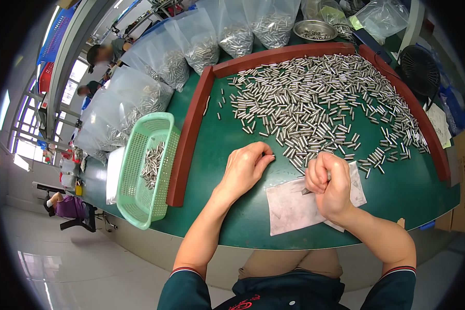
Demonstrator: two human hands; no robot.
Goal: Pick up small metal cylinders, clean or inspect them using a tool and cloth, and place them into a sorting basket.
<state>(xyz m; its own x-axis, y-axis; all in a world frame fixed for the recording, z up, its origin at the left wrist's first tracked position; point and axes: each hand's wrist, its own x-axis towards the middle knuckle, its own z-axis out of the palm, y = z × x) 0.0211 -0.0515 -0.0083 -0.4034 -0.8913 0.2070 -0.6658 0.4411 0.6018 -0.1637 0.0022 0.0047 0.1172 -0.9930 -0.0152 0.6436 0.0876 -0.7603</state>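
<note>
A wide heap of short metal pins [315,103] is spread over the green table [227,217]. My left hand [244,168] is just off the heap's near left side, thumb and forefinger pinched together. A tiny bit of something shows at those fingertips, too small to name. Curled closed, my right hand [329,183] is over a smudged white cloth [289,209] at the heap's near edge. Something greyish peeks out between its fingers and a dark tip shows below them; its kind is mostly hidden.
Dark red wooden rails [190,139] border the pins. Left of them is a green plastic basket [123,178] with some pins inside. Clear bags of pins [235,36] line the back, near a metal bowl [315,31]. A black fan [419,67] stands at right. Other people sit farther left.
</note>
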